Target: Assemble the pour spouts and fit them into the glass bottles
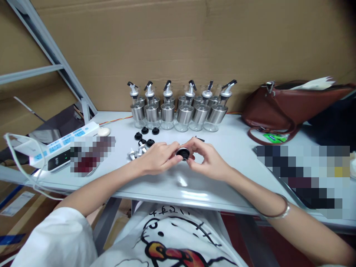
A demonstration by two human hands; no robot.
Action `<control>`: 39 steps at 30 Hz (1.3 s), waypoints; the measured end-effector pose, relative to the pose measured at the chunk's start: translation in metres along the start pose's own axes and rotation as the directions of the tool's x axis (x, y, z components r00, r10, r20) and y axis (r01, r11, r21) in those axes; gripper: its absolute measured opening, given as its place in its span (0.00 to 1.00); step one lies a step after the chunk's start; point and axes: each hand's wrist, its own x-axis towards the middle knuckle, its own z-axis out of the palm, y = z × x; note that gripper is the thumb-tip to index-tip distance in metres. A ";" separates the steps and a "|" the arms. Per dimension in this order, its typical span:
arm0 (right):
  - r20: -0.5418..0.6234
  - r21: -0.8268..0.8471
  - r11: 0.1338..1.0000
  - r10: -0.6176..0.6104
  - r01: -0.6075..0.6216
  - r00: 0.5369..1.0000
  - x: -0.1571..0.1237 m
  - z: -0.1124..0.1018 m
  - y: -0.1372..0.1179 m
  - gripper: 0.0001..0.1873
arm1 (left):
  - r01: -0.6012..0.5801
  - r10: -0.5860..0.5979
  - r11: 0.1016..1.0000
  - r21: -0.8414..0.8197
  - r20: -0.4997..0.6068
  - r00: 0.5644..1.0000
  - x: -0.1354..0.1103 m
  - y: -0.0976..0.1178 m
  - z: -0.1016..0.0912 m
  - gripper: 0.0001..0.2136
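Between both hands, over the middle of the table, is a bottle pourer [183, 154], its ridged black stopper and silvery rim facing me. My left hand [159, 157] pinches it from the left with thumb and fingers. On the other side, my right hand [207, 157] grips it with bent fingers. A dark lever tip [199, 139] shows just beyond my right fingers; whether it belongs to this pourer I cannot tell. Several black stoppers [144, 130] lie loose beyond my left hand. Silver-grey spout pieces [138, 152] rest beside that hand, partly hidden by it.
Glass bottles with steel bands [168, 111] stand in rows at the back, the front ones topped with pourers. To the left lie a power strip [66, 142] and a round white object [104, 132]. A brown bag [267, 107] sits at right, near a blurred flat item [303, 178].
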 end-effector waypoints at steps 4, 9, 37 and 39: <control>-0.004 -0.018 1.000 -0.016 0.016 1.000 0.000 0.000 0.001 0.10 | -0.001 0.001 1.000 -0.009 -0.002 1.000 0.000 0.002 -0.003 0.14; 0.018 -0.035 0.999 -0.038 0.038 0.999 0.000 0.001 0.002 0.11 | -0.037 0.036 0.999 -0.027 -0.033 0.999 0.001 0.001 -0.002 0.09; 0.096 -0.265 0.953 -0.127 0.148 0.987 -0.001 0.005 -0.001 0.07 | 0.008 -0.008 1.000 0.026 -0.019 1.000 0.000 0.010 0.004 0.06; 0.094 -0.260 0.956 -0.116 0.137 0.989 -0.002 0.005 -0.002 0.07 | 0.013 -0.013 1.000 0.004 -0.012 1.000 0.000 0.009 0.003 0.06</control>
